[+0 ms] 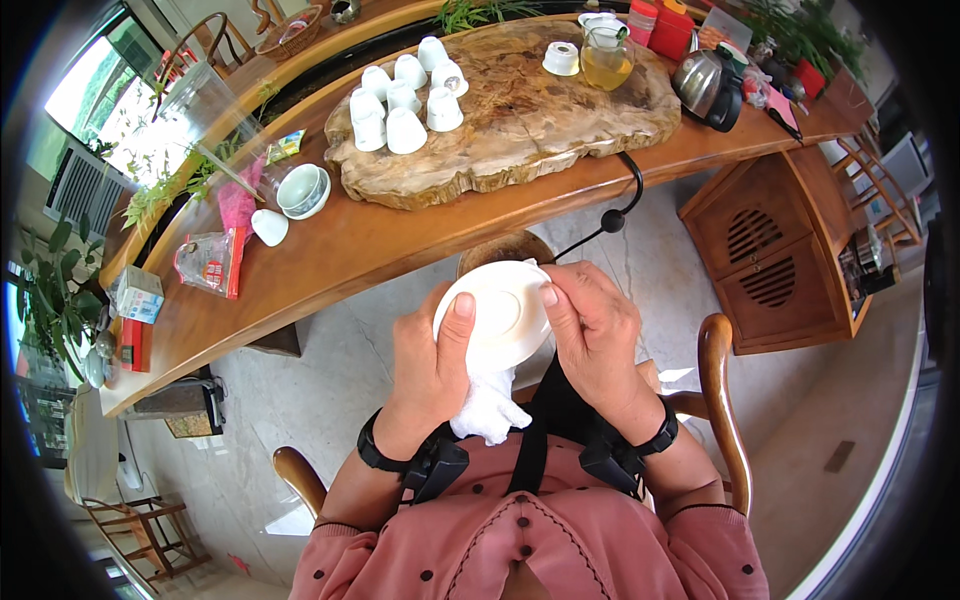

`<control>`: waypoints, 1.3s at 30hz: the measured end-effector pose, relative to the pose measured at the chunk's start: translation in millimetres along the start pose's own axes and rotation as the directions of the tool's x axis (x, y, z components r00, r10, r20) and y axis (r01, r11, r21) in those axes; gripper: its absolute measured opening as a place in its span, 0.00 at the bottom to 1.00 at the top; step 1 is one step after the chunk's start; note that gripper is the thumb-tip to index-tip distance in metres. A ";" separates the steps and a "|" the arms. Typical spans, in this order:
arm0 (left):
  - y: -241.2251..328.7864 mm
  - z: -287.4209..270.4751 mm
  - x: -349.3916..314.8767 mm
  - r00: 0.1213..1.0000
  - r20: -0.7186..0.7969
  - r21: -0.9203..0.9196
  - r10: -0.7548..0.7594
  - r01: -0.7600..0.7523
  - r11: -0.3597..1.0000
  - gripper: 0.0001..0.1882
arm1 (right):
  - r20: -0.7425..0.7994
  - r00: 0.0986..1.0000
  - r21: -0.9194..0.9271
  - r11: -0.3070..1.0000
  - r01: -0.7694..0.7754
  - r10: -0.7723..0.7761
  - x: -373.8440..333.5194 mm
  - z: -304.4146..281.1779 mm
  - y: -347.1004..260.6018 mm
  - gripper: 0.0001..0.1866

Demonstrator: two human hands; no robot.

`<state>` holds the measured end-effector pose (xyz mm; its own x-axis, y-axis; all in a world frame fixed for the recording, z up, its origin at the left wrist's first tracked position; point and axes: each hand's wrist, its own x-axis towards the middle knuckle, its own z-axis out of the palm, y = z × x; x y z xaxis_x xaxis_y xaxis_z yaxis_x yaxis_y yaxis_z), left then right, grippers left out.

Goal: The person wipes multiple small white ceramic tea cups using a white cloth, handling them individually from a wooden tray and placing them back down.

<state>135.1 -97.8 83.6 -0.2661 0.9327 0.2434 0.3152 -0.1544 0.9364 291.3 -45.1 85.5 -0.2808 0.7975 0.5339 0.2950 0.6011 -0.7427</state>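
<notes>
A small white saucer [492, 318] is held in front of my body, its round face with a ring in the middle turned up toward me. My left hand [432, 348] grips its left edge, thumb on top. At the right edge my right hand [597, 335] pinches the rim between thumb and fingers. A white cloth [490, 405] hangs below the saucer beside my left palm; how far it runs behind the saucer is hidden. Several white cups [402, 97] stand grouped upside down on the wooden slab tea tray [520, 125] beyond my hands.
On the tray's far right are a glass pitcher [607, 68] of yellow tea and a lidded white bowl [562, 58]. A steel kettle [703, 85] stands beside it. Left on the table [330, 245] are stacked bowls [302, 190], a tipped cup [269, 227] and a plastic packet [208, 264].
</notes>
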 end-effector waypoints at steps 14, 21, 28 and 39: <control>6.7 0.7 0.8 0.998 -0.003 -0.042 0.063 -0.063 0.997 0.26 | 0.056 0.997 0.290 0.955 -0.066 0.052 31.7 -14.2 -8.1 0.05; 6.4 -0.1 -0.2 0.987 0.003 0.164 0.163 -0.161 0.973 0.21 | 0.046 0.998 0.265 0.963 -0.041 0.030 28.3 -8.6 -5.2 0.07; 10.2 1.4 -1.4 0.987 0.011 0.131 0.158 -0.158 0.979 0.21 | 0.055 0.997 0.300 0.952 -0.068 0.054 30.1 -12.3 -8.7 0.08; 10.7 1.0 -0.4 0.987 0.043 0.104 0.154 -0.158 0.982 0.23 | 0.221 0.955 0.533 0.796 -0.288 0.197 29.9 -17.2 0.1 0.06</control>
<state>139.5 -99.5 93.3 -0.1748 0.9111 0.3734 0.4465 -0.2646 0.8547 298.7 -20.2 108.3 -0.4119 0.8691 0.2740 -0.1709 0.2217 -0.9600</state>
